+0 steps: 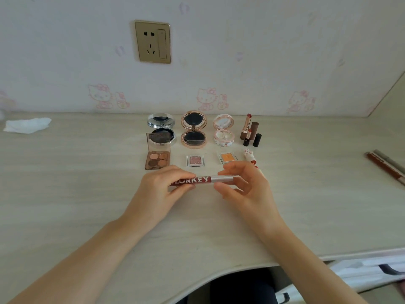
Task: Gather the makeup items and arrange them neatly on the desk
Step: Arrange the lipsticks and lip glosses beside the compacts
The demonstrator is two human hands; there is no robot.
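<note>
Both hands pinch lip gloss tube (205,180): left hand (162,187) body, right hand (243,183) cap.

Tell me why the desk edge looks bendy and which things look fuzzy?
Head view: the wide-angle lens bows the desk edge; the lip gloss tube held by the left hand and right hand reads fairly sharp; the pencils at the right edge look smeared; lighting is soft, shadows faint.

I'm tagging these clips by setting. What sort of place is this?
Probably a bedroom or dorm desk at home. Cartoon-cat wallpaper covers the wall behind a pale wood-look desk, a wall socket sits above it, and open compacts and lipsticks stand in rows.
</note>
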